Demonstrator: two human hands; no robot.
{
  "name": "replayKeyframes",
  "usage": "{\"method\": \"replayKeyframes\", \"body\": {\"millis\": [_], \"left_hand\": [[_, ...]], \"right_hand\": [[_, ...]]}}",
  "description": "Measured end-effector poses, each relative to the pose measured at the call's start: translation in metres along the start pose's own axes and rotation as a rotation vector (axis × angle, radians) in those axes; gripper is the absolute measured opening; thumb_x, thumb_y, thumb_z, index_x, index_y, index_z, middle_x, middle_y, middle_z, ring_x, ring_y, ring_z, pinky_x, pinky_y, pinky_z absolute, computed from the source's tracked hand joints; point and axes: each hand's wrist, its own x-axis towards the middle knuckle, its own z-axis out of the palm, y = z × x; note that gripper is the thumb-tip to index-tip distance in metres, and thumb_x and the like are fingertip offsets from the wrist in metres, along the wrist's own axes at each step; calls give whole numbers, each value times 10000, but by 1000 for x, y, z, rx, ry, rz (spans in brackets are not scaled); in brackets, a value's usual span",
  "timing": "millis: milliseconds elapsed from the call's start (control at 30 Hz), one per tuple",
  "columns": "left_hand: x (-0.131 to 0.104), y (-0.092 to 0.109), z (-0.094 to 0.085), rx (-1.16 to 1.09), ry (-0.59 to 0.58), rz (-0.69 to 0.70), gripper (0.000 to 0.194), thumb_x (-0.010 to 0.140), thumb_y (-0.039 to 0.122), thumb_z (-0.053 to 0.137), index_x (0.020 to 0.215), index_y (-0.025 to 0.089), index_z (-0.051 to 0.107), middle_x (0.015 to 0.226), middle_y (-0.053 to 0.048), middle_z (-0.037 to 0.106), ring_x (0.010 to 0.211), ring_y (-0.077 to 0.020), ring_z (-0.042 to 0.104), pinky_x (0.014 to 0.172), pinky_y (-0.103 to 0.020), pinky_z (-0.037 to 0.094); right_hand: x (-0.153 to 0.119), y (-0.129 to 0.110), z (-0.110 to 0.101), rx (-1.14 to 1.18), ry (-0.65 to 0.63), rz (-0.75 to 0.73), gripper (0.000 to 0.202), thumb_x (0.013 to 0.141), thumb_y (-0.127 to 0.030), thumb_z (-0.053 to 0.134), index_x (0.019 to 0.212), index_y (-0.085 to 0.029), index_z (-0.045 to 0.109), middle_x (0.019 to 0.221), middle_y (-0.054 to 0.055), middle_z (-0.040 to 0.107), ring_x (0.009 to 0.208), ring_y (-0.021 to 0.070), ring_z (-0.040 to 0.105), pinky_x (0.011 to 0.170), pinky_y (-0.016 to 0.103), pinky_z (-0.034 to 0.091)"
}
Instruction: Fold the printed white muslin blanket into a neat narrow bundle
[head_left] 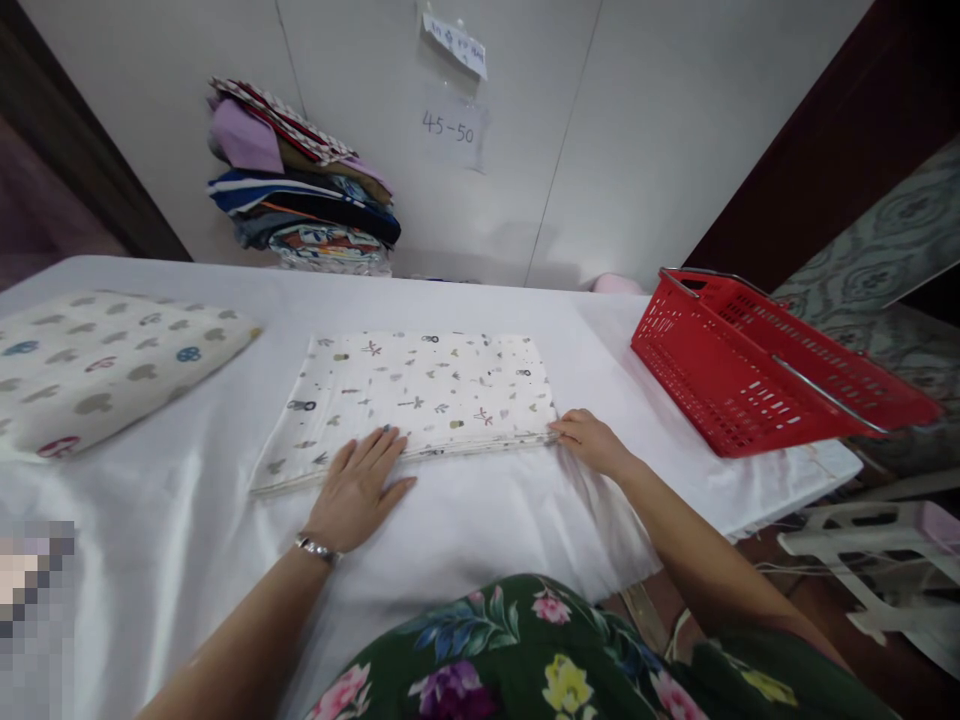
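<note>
A folded white cloth (427, 385) with small printed figures lies flat on the white-covered table (480, 530) before me. My left hand (360, 487) rests palm down across its near edge, fingers stretched out, a metal bracelet on the wrist. At the cloth's near right corner, my right hand (589, 440) pinches the layered edge between thumb and fingers. Several layers show along the near side. The corner's tip is partly hidden by my right fingers.
Another printed cloth (112, 365) lies at the left. A red plastic basket (750, 370) stands on the right side. Against the back wall rises a stack of folded fabrics (300, 190). A white stool (870, 560) is beyond the table's right edge.
</note>
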Motion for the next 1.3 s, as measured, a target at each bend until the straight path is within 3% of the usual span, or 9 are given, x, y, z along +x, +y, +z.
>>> {"method": "replayKeyframes", "body": {"millis": [433,700,967,1033,1167,1300], "left_hand": [[0,-1,1,-9,-1,2,554,873,506,367,1316,181,437,1391,-82,439,1314,-251,339,1063,-461,263],[0,-1,2,-36,11,2,545,871,507,366,1313,198,443,1386,-76,446,1310,-246,349,1061,-460,271],[0,-1,-1,-54,6,-3,533,870,510,365,1303,212,454,1386,-73,447,1310,-247,350,1063,-465,269],[0,-1,-1,-56,2,-5,534,867,508,372,1303,210,454,1386,-74,447,1310,-248,349,1064,-466,268],[0,-2,0,-64,-12,-5,537,861,512,382,1305,218,454,1389,-70,443,1313,-254,343,1060,-473,270],[1,-3,1,-64,-13,0,544,863,519,375,1305,212,455,1393,-73,436,1316,-256,338,1058,-473,269]], "right_hand": [[14,-2,-4,-132,-68,-43,206,830,-130,531,925,-237,679,942,49,577,953,201,467,769,283,402],[11,2,-1,16,45,-20,169,856,-146,506,842,-210,661,908,38,585,932,175,488,772,273,410],[0,3,3,-6,73,-82,204,876,-191,489,862,-235,687,914,44,593,931,181,492,762,275,410],[0,4,5,105,91,-20,178,853,-220,517,866,-226,694,914,47,599,921,184,511,777,281,416],[6,8,6,369,109,329,213,826,-280,506,911,-188,678,913,38,627,840,162,563,733,256,433],[16,11,-1,364,37,490,301,846,-363,445,828,-148,656,681,19,607,647,138,548,566,223,397]]}}
